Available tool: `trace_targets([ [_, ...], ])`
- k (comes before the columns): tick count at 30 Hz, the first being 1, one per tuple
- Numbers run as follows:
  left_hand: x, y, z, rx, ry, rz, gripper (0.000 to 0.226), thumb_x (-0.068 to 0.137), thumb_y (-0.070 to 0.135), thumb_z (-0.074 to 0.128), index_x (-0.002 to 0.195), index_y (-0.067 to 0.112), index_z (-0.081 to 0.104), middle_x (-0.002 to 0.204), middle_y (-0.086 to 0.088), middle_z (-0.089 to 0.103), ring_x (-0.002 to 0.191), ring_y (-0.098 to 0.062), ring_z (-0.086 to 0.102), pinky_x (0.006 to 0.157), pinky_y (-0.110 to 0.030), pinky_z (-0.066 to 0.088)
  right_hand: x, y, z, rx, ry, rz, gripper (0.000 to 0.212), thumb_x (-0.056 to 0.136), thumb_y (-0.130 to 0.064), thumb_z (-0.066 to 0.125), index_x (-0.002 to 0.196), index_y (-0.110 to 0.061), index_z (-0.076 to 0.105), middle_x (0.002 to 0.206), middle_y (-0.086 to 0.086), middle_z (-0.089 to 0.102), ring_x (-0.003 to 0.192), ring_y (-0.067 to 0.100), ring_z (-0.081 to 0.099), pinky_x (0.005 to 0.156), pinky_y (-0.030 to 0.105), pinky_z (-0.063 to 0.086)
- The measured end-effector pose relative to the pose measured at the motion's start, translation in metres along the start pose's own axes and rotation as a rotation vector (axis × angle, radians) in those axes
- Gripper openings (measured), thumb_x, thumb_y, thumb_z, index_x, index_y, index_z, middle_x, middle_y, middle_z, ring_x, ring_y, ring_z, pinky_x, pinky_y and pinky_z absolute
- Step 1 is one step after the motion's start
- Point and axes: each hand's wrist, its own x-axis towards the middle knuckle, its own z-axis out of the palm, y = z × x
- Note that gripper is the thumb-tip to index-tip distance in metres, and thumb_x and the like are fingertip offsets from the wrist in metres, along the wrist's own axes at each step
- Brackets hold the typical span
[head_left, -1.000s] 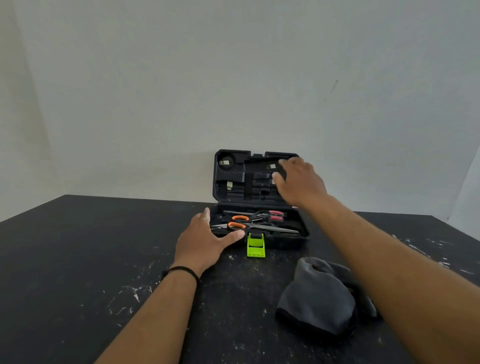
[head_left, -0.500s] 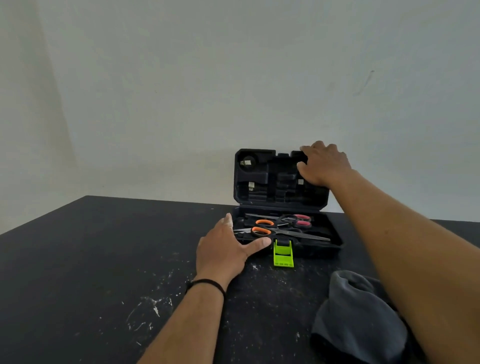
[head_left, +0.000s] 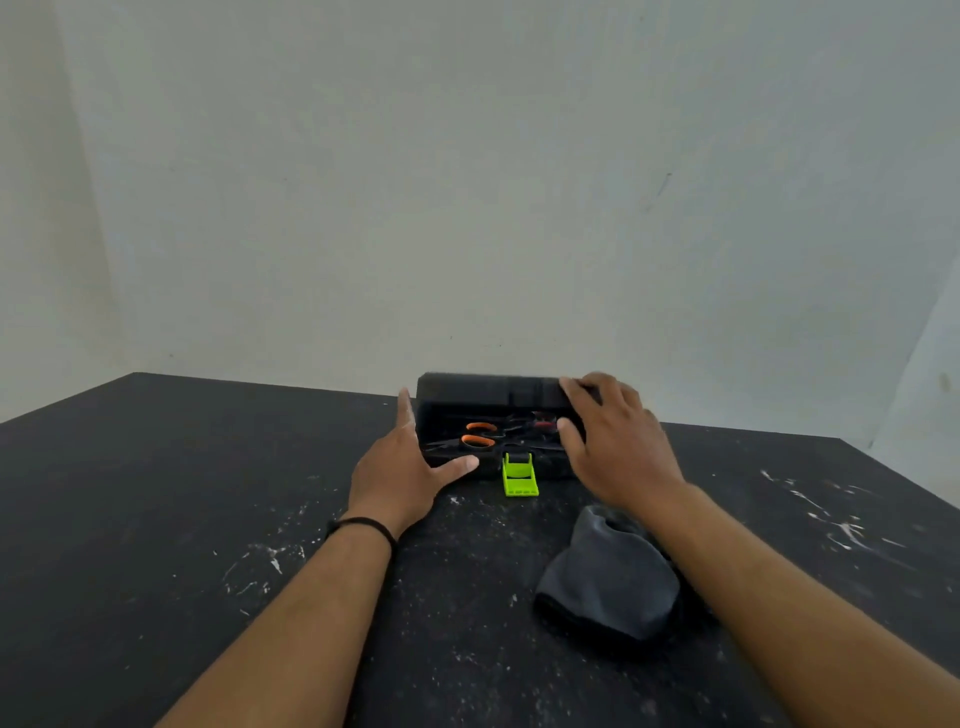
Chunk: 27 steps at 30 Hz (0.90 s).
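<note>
A black plastic tool case (head_left: 441, 457) sits on the black table (head_left: 156, 493) with its lid (head_left: 488, 389) lowered almost flat over the base. Through the gap show orange-handled scissors (head_left: 478, 440) and a red-handled tool (head_left: 543, 422). A lime green latch (head_left: 518, 475) hangs open at the case's front. My left hand (head_left: 400, 470) rests against the case's left front corner, fingers straight along the side and thumb along the front. My right hand (head_left: 615, 441) holds the lid's right end, fingers over the top and thumb under its edge.
A crumpled dark grey cloth (head_left: 610, 582) lies on the table just in front of my right forearm. White scuff marks cover the tabletop. A pale wall (head_left: 467, 182) stands right behind the case, and the table's far right edge (head_left: 898, 478) slopes off.
The lid stood upright a second ago; my right hand has pulled it forward and down over the base. My left hand has stayed at the case's left corner.
</note>
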Motion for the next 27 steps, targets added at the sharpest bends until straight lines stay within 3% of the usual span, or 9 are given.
trace_targets([
  [5, -0.003, 0.002, -0.001, -0.014, 0.104, 0.085, 0.133, 0.072, 0.069, 0.076, 0.152, 0.044, -0.027, 0.157, -0.003, 0.032, 0.121, -0.028, 0.059, 0.085, -0.044, 0.057, -0.025, 0.005, 0.020, 0.078, -0.068, -0.001, 0.051, 0.098, -0.033, 0.049, 0.148, -0.026, 0.045, 0.139, -0.006, 0.044, 0.130, 0.020, 0.043, 0.098, 0.039, 0.049],
  [9, -0.001, 0.007, 0.006, 0.134, 0.092, 0.253, 0.104, 0.083, 0.068, 0.065, 0.155, 0.052, -0.008, 0.166, -0.003, 0.011, 0.146, -0.028, 0.034, 0.103, -0.050, 0.050, -0.025, 0.001, 0.018, 0.070, -0.036, 0.033, 0.049, 0.086, -0.035, 0.062, 0.132, -0.026, 0.049, 0.132, -0.003, 0.045, 0.121, 0.022, 0.046, 0.087, 0.037, 0.051],
  [11, 0.002, 0.008, 0.010, 0.156, 0.047, 0.274, 0.079, 0.090, 0.064, 0.058, 0.155, 0.052, 0.014, 0.167, -0.001, 0.010, 0.150, -0.026, 0.027, 0.107, -0.050, 0.044, -0.023, -0.009, 0.016, -0.008, -0.014, 0.107, 0.039, 0.084, -0.049, 0.063, 0.110, -0.023, 0.052, 0.117, -0.001, 0.052, 0.108, 0.023, 0.053, 0.078, 0.037, 0.051],
  [15, 0.010, 0.000, 0.013, 0.088, 0.035, 0.247, 0.059, 0.095, 0.058, 0.056, 0.149, 0.051, 0.033, 0.167, 0.002, 0.013, 0.145, -0.026, 0.036, 0.107, -0.050, 0.045, -0.018, -0.034, 0.019, -0.059, -0.284, 0.289, 0.056, 0.079, -0.077, 0.058, 0.091, -0.023, 0.051, 0.096, -0.001, 0.064, 0.095, 0.025, 0.067, 0.069, 0.033, 0.046],
  [20, 0.013, -0.001, 0.015, 0.038, 0.038, 0.208, 0.059, 0.092, 0.053, 0.061, 0.146, 0.053, 0.036, 0.166, 0.004, 0.010, 0.143, -0.025, 0.040, 0.108, -0.047, 0.044, -0.015, -0.057, 0.033, 0.045, -0.218, 0.255, 0.043, 0.085, -0.061, 0.065, 0.096, -0.020, 0.056, 0.098, 0.001, 0.067, 0.093, 0.025, 0.067, 0.070, 0.033, 0.047],
  [24, 0.013, 0.002, 0.012, -0.033, 0.007, 0.180, 0.058, 0.089, 0.045, 0.064, 0.142, 0.053, 0.039, 0.165, 0.009, 0.009, 0.142, -0.024, 0.040, 0.108, -0.045, 0.041, -0.015, -0.055, 0.039, 0.163, -0.172, 0.255, 0.042, 0.081, -0.060, 0.068, 0.083, -0.019, 0.060, 0.081, -0.004, 0.063, 0.079, 0.020, 0.064, 0.067, 0.032, 0.050],
  [27, 0.014, 0.003, 0.009, -0.064, -0.007, 0.156, 0.060, 0.084, 0.040, 0.065, 0.138, 0.054, 0.041, 0.163, 0.013, 0.011, 0.138, -0.023, 0.044, 0.107, -0.043, 0.044, -0.016, -0.051, 0.033, 0.183, -0.121, 0.208, 0.034, 0.083, -0.057, 0.071, 0.085, -0.024, 0.065, 0.079, -0.008, 0.065, 0.074, 0.012, 0.061, 0.063, 0.029, 0.047],
])
